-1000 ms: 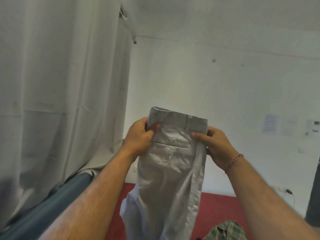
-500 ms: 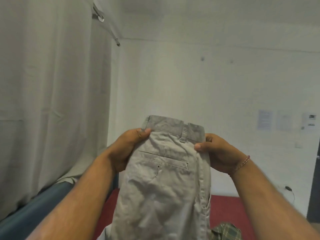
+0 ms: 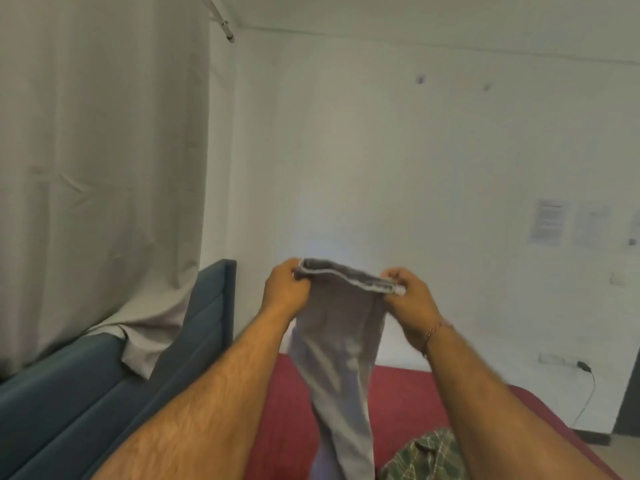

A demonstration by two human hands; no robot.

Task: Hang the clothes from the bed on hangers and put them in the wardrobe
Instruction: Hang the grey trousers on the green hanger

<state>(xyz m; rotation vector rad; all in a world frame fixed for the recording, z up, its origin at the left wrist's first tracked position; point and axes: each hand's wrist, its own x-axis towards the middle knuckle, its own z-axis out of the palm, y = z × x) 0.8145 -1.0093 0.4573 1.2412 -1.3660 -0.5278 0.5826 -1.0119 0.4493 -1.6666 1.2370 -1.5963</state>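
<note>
Light grey trousers (image 3: pixel 337 344) hang in front of me over the bed, folded lengthwise, their waistband stretched level between my two hands. My left hand (image 3: pixel 284 292) grips the left end of the waistband. My right hand (image 3: pixel 408 299) grips the right end, a thin bracelet on its wrist. The legs drop down past the lower edge of the view. A green checked garment (image 3: pixel 426 457) lies on the red bed cover (image 3: pixel 401 410) at the lower right. No hanger or wardrobe is in view.
A blue padded headboard (image 3: pixel 207 327) and bed side run along the left. A long pale curtain (image 3: pixel 97 168) hangs at the left and drapes onto it. A white wall with paper sheets (image 3: pixel 549 222) is ahead, a cable and socket (image 3: pixel 585 367) low on the right.
The trousers have moved away from me and lower, and the waistband has tipped so I see its top edge instead of the back pocket. Both hands keep their hold.
</note>
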